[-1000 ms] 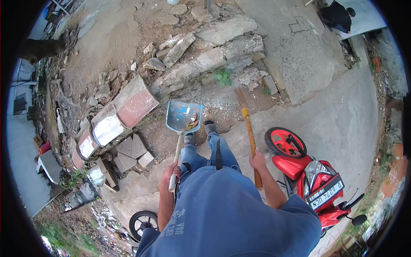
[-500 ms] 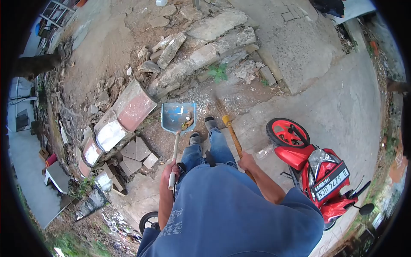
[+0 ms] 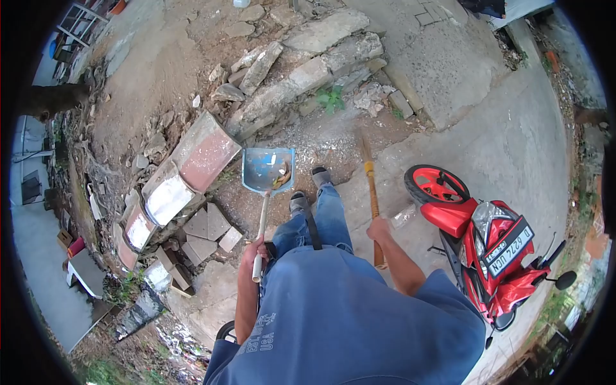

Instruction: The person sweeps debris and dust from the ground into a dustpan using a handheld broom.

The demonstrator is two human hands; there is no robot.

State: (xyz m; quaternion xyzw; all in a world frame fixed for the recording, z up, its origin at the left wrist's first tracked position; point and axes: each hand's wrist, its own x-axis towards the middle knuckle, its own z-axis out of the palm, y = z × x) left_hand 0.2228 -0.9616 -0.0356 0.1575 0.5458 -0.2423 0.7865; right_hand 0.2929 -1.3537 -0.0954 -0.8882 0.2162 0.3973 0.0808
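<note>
- Head view, hands: the left hand [image 3: 255,250], left of centre, was closed around the dustpan's pale handle; the right hand [image 3: 378,229], right of centre, was closed around the broom's shaft.
- Principal relation: the dustpan [image 3: 258,168] lay up the frame from the left hand, the nearer of the two, its long axis running nearly vertical and its open edge facing the top of the frame. The broom [image 3: 374,199] stood to its right, well apart, roughly parallel, its bristles blurred and slightly higher in the frame. Whether they touched the ground could not be told.
- Contents: dry leaves [image 3: 281,179] lay toward the pan's right side.
- Between the tools: two feet [image 3: 321,175], the right one near the pan's right edge.
- Surface: gritty soil [image 3: 321,144] at centre, meeting concrete paving [image 3: 500,135] at right.
- Room: broken slabs [image 3: 308,77] bounded the upper centre; curved panels [image 3: 206,154] stood left of the pan; a red motorcycle [image 3: 481,237] occupied the right, apart from the broom.
</note>
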